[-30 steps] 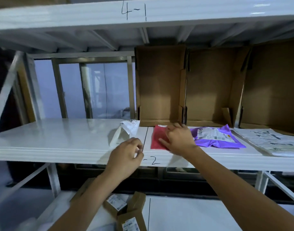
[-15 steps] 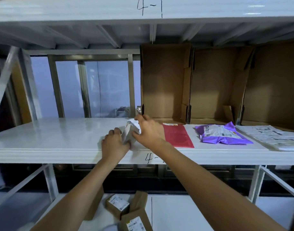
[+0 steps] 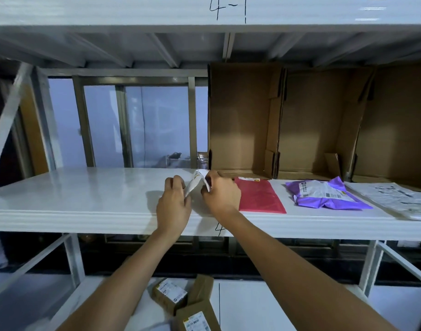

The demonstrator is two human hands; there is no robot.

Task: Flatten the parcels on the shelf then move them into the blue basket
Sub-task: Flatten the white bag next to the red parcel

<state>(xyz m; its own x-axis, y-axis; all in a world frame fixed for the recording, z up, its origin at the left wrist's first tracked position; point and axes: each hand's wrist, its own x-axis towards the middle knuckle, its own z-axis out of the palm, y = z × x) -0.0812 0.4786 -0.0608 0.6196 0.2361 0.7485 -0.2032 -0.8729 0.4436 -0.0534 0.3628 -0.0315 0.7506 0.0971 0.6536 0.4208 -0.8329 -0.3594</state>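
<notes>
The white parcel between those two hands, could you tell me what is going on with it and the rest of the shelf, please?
A person is holding a folded white parcel over the white shelf, the left hand gripping one side and the right hand the other. It is bent into an arch, not yet flat. To the right, a red parcel lies flat, with a crumpled purple parcel and a clear printed bag beyond it. No blue basket is in view.

Our body, as catalogued: two bare forearms, unsleeved throughout; left hand [image 3: 173,206] and right hand [image 3: 222,195] ungloved, no rings, watch or bands.
</notes>
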